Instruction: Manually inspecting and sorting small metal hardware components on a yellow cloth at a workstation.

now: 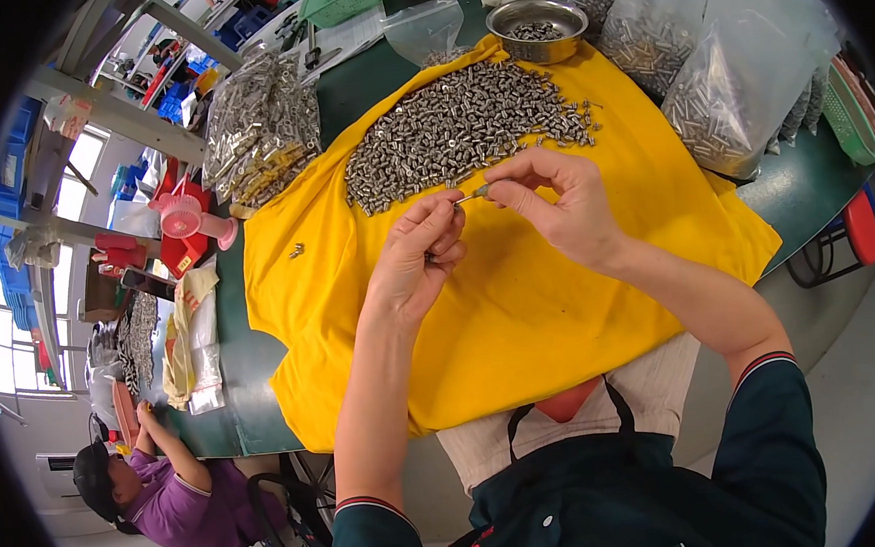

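Note:
My left hand (pixel 416 250) is closed, thumb and index finger pinched together above the yellow cloth (pixel 481 321). What it pinches is too small to make out; a bit of dark metal shows by its curled fingers. Between finger and thumb, my right hand (pixel 564 206) grips a small thin-shafted tool (pixel 479 193) with a greenish handle. The tool's metal tip points left and meets the left fingertips. Just beyond both hands lies a broad pile of small cylindrical metal parts (pixel 448 122). A couple of similar loose parts (pixel 297 250) rest on the cloth to the left.
A steel bowl (pixel 539 29) holding parts stands at the cloth's far edge. Clear bags of metal parts (pixel 713 106) fill the right; bagged flat metal pieces (pixel 260 124) are stacked at left. A pink fan (pixel 182 216) and a seated co-worker (pixel 175 490) are farther left. A red stool (pixel 861 228) stands right.

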Tool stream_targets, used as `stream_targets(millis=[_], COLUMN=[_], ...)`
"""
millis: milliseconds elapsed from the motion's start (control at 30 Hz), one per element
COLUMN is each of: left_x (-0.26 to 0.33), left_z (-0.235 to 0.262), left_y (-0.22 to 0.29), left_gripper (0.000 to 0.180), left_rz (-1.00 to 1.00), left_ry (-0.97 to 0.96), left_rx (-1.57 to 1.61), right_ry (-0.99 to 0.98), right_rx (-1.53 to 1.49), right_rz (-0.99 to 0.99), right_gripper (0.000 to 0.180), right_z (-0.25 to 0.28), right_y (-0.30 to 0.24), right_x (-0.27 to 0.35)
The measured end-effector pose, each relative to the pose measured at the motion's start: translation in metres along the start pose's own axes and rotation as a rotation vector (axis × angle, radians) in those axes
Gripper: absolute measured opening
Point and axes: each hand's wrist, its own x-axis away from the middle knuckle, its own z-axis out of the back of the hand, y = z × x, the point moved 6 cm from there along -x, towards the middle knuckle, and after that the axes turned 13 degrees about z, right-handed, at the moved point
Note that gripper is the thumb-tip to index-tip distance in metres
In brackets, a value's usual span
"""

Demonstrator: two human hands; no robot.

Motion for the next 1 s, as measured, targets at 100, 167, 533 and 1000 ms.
stream_targets(millis=[100,167,533,1000], left_x=[0.0,0.0,0.001,-0.003], left_z=[0.0,0.0,0.005,0.047], left_y=[0.0,0.0,0.002,0.04], left_gripper=[0.013,0.013,0.016,0.02], left_rz=[-0.005,-0.008,-0.067,-0.236], left_ry=[-0.011,-0.013,0.102,0.421], left_rx=[0.0,-0.002,-0.156,-0.35], right_ry=[-0.014,-0.085,-0.069,0.095], right_rx=[0.018,0.074,0.075,-0.115], right_rz=[0.021,0.027,0.05,-0.087], right_gripper=[0.006,0.009,0.007,0.008], right_z=[0.0,-0.002,-0.004,0.005], right_y=[-0.002,-0.003,-0.001,0.014], right_x=[0.0,0.0,0.002,0.0])
